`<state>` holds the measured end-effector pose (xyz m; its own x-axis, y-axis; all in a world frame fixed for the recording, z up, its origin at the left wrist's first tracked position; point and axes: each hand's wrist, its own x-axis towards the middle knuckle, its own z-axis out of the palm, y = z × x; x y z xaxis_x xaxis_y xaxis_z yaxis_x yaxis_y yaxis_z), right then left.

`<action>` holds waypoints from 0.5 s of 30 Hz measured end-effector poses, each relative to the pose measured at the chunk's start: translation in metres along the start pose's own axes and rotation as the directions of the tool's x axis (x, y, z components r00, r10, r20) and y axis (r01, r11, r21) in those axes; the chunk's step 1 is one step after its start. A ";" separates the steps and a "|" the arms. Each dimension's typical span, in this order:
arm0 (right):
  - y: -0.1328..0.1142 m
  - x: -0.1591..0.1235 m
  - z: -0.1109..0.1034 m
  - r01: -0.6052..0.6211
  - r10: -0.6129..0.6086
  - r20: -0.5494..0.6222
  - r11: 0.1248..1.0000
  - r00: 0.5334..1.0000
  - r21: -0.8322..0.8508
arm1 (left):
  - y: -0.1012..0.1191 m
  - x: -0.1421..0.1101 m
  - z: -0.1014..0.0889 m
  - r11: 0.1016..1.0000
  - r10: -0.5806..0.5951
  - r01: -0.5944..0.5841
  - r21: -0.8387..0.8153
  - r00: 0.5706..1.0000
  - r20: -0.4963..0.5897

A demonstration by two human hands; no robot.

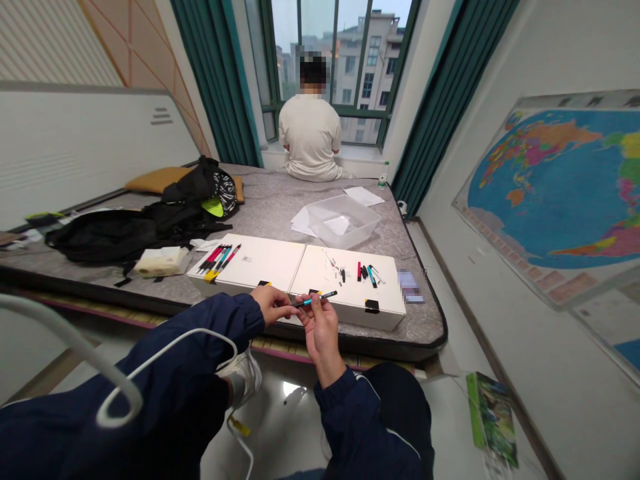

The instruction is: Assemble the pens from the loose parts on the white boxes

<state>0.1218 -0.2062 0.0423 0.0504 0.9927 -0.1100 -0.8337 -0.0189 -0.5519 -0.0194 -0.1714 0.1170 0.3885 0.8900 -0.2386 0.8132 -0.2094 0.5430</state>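
- Bed (pixel 270 197): bears two boxes and a bin.
- Left box (pixel 270 257) and right box (pixel 387 283): side by side along the bed's front edge, tops shut, contents hidden.
- Clear bin (pixel 363 230): behind the right box; paper shows through it, whether inside or beneath I cannot tell.
- Left hand (pixel 273 305): thumb and fingers pinch the pen's dark end.
- Right hand (pixel 320 330): fingers closed round its other part.
- Row of pens (pixel 217 259): near the left box's left edge.
- Pen (pixel 327 295): held over the boxes' front edge; seemingly being worked two-handed, calling for steady, aligned pinches.
- Loose barrels (pixel 371 277): toward the right box's right edge, small parts (pixel 343 274) left of them.
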 end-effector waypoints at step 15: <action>0.006 0.000 -0.001 0.038 -0.046 -0.110 0.996 0.993 -0.075 | 0.016 -0.005 -0.005 0.962 0.063 -0.015 0.271 0.984 -0.169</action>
<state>0.1170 -0.2066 0.0382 0.1494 0.9732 -0.1749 -0.7877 0.0102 -0.6160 -0.0101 -0.1772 0.1312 0.3601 0.9307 -0.0650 0.8945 -0.3246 0.3075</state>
